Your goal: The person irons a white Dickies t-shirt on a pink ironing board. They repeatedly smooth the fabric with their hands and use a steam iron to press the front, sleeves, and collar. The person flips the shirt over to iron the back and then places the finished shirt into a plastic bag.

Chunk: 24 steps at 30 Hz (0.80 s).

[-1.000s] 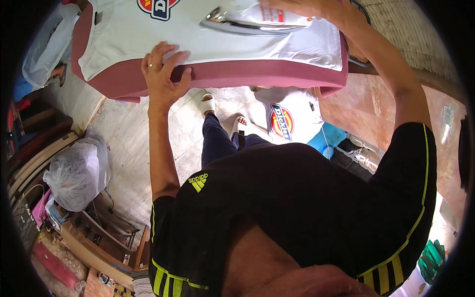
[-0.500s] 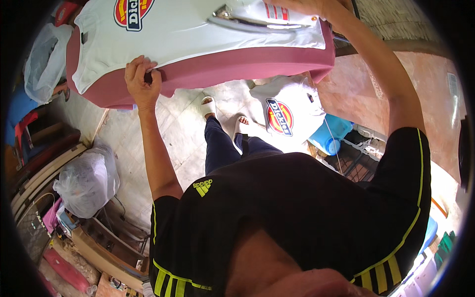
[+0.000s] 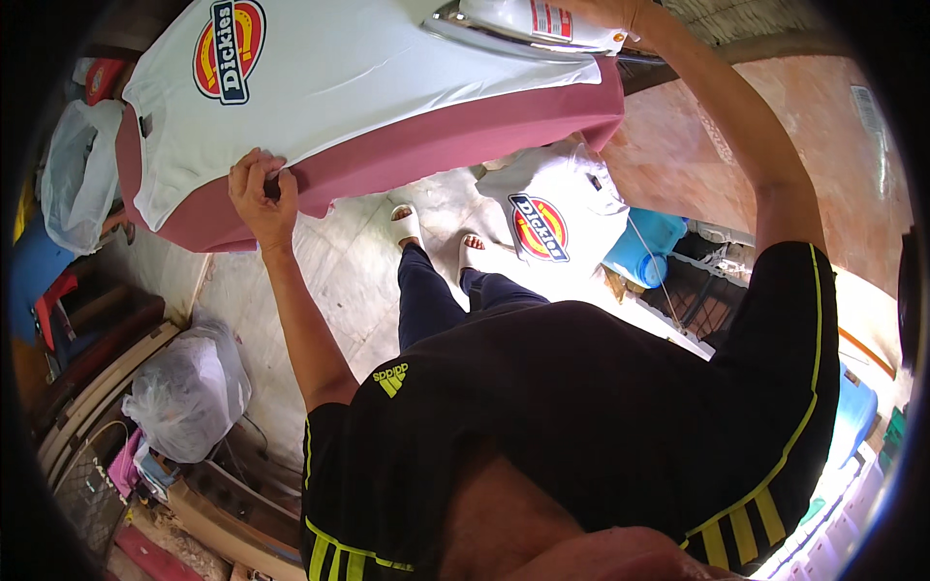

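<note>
Pretty cluttered room, pale tiled floor [image 3: 354,266], and a tabletop [image 3: 465,126] under a maroon cloth running across the upper part of the view at a slant. Far left there's a see-through plastic bag [image 3: 73,184] right by the end of the tabletop, and lower down a stuffed plastic bag [image 3: 189,387], all puffed out.

Then the left hand [image 3: 262,198], at the near edge of a white shirt [image 3: 320,77] lying over the maroon cloth. Its fingers are curled with the thumb close to them, but I honestly can't tell if they're pinching the fabric. The shirt has a red, yellow and dark blue print toward its left end, and a few soft creases run through the middle. Some of it goes out past the top of the view.

Middle of the shot: white sandals [image 3: 405,225] on the person's feet, with a black top [image 3: 581,387] with yellow-green trim filling the space below.

Further right, a white iron [image 3: 528,24] with a shiny metal base sits on the shirt's right part, tip facing left. Below the tabletop there's a second tee [image 3: 572,184] with a similar print. The right hand [image 3: 610,12] has its fingers around the iron's handle, partly cut off up top. Lower right of that, a blue container [image 3: 649,247], then a pinkish wall [image 3: 775,107].
</note>
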Available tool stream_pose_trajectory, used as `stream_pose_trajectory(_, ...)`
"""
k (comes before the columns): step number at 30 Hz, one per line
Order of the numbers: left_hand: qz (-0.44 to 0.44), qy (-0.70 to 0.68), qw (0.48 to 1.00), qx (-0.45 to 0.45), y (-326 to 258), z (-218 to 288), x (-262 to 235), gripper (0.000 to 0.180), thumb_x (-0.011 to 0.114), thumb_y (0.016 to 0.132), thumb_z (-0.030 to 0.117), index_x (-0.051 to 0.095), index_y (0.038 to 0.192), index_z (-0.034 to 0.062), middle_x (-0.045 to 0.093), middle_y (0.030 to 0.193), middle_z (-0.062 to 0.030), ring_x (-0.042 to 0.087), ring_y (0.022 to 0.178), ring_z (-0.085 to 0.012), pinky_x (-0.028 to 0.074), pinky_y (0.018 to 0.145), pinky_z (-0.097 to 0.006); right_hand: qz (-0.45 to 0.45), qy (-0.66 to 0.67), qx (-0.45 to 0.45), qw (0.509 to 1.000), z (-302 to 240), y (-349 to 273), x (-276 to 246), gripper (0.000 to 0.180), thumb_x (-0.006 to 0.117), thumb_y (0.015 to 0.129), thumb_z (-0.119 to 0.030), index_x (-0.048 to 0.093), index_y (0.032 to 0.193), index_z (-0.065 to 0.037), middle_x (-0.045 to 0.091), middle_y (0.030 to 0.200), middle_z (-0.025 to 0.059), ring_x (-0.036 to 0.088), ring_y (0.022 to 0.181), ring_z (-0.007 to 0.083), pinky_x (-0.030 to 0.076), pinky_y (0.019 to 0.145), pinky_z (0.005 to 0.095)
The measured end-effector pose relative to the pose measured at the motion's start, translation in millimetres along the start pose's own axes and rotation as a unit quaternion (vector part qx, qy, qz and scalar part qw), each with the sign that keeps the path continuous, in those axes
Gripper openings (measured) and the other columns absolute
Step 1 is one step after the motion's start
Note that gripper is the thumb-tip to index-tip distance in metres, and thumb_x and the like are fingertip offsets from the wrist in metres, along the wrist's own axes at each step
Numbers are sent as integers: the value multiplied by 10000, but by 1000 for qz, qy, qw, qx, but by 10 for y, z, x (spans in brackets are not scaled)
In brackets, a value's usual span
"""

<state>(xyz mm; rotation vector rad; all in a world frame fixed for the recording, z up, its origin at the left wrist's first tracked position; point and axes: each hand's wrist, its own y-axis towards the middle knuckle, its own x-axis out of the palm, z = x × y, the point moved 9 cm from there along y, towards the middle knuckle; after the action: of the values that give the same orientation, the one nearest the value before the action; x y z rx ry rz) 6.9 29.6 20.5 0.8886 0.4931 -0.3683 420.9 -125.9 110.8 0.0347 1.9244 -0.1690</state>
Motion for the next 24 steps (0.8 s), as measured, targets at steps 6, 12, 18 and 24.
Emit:
stream_pose_trajectory(6, -74, 226, 969, -63, 286, 180, 318, 308, 692, 857, 393, 689, 999, 119, 639, 1105, -95, 578, 1091, -304, 339, 1000, -581, 28, 64, 17, 997, 278, -210, 104, 451, 550, 1010, -376, 593, 1227, 17, 672, 1000, 210, 667, 923, 307, 527, 817, 394)
stream_pose_trajectory(12, -164, 323, 930, -57, 412, 198, 1044, 705, 421, 951, 699, 405, 1517, 279, 284, 1614, -127, 251, 1481, -385, 222, 1118, -650, 93, 43, 36, 994, 491, -564, -92, 336, 557, 995, -300, 627, 1136, -3, 671, 927, 202, 665, 893, 305, 513, 763, 418)
stream_pose_trajectory(18, -168, 304, 933, -97, 394, -166, 846, 716, 364, 962, 707, 370, 1544, 291, 283, 1629, -123, 223, 1497, -414, 154, 1132, -671, 29, 53, 41, 997, 241, -412, 75, 360, 541, 1012, -340, 617, 1107, -1, 671, 881, 214, 672, 886, 333, 516, 764, 440)
stream_pose_trajectory(24, -133, 327, 929, -114, 335, -477, 504, 612, 377, 1006, 581, 412, 1519, 249, 370, 1594, -81, 283, 1475, -406, 196, 1110, -660, -23, 56, -41, 997, -864, 555, 335, 466, 503, 1021, -440, 606, 1134, 0, 671, 895, 244, 670, 852, 375, 523, 768, 456)
